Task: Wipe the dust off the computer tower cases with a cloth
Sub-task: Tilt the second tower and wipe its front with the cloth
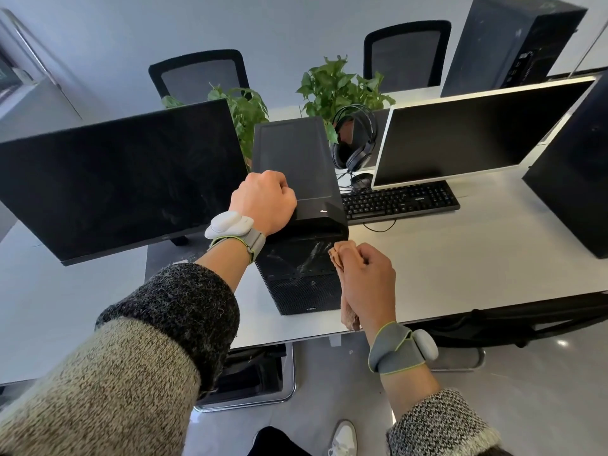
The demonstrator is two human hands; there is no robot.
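A black computer tower case stands upright on the white desk between two monitors. Dust streaks show on its mesh front. My left hand grips the top front left edge of this case with curled fingers. My right hand holds a bunched tan cloth against the right side of the case's front panel. Part of the cloth hangs below my palm. Two more black tower cases are here, one at the far right and one at the back right.
A black monitor stands left of the case, a white-framed monitor right of it. A keyboard, mouse, headphones and two potted plants sit behind. Two office chairs stand beyond the desk.
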